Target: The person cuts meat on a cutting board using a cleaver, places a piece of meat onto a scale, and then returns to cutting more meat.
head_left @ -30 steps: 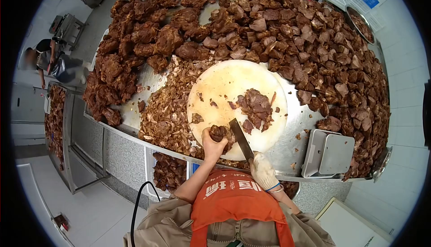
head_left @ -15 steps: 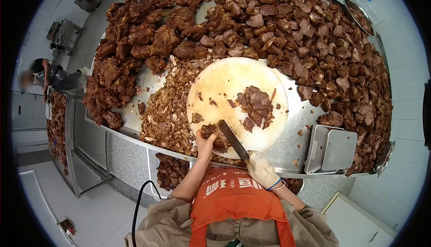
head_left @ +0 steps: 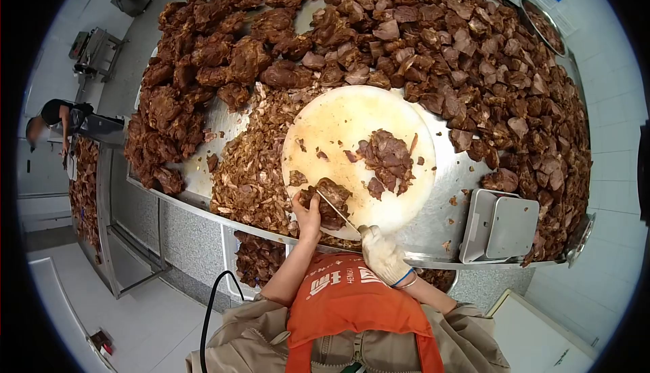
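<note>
My bare left hand (head_left: 308,217) grips a brown chunk of cooked meat (head_left: 333,197) at the near left edge of the round cutting board (head_left: 311,119). In a white knit glove, my right hand (head_left: 383,254) is closed round the handle of a knife (head_left: 338,213). The blade is turned edge-on, and its tip end lies against the meat beside my left thumb. Farther up the board sits a heap of cut meat (head_left: 387,157) with small scraps around it.
Large meat pieces (head_left: 244,61) cover the table's far left, and cut chunks (head_left: 474,54) its right. Shredded scraps (head_left: 247,170) lie left of the board. A small scale (head_left: 511,226) stands at right. Another person (head_left: 64,119) works at a second table far left.
My right hand has moved slightly up and left. The knife has turned from showing its flat side to edge-on, with its tip now against the meat.
</note>
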The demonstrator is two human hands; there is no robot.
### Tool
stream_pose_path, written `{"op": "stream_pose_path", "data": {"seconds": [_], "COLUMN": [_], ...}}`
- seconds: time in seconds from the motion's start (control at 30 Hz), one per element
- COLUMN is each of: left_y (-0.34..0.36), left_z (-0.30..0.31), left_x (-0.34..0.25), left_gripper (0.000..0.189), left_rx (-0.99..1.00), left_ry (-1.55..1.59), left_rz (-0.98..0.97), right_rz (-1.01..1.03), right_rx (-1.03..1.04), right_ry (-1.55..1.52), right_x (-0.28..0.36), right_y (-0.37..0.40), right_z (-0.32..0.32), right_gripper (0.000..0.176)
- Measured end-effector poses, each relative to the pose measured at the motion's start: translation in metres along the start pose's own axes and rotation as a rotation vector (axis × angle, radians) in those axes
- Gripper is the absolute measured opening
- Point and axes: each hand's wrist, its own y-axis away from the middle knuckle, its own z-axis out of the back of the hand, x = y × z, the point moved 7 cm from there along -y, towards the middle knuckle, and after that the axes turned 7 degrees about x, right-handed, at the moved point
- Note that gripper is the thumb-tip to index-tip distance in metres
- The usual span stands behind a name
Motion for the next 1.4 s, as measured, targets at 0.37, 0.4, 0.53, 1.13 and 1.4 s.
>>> {"op": "stream_pose_path", "data": {"seconds": [0.37,0.4,0.53,1.13,1.4], "left_y": [0.012,0.009,-0.021,0.031,0.053], "left_z": [-0.010,-0.009,0.000,-0.014,-0.013], "left_x": [-0.027,-0.026,-0.009,-0.046,-0.002], "left_gripper": [0.046,0.045,0.041,0.102,0.081], "left_rx": [-0.085,-0.084,-0.020,0.364,0.495], "left_ry": [-0.415,-0.447,-0.386,-0.431,-0.207], "left_rz": [-0.372,-0.396,-0.244,-0.109,0.375], "right_rz": [-0.053,-0.067,0.007,-0.134,-0.033], "right_rx": [0.048,0.034,-0.024,-0.212,-0.330], "right_ry": [0.075,0.121,-0.125,-0.441,-0.525], "right_x": [-0.002,0.001,0.005,-0.068,-0.070], "right_y": [-0.003,-0.006,-0.021,0.011,0.016], "right_z": [-0.025,-0.020,0.012,-0.014,-0.010], "right_gripper": [0.021,0.020,0.019,0.020,0.019]}}
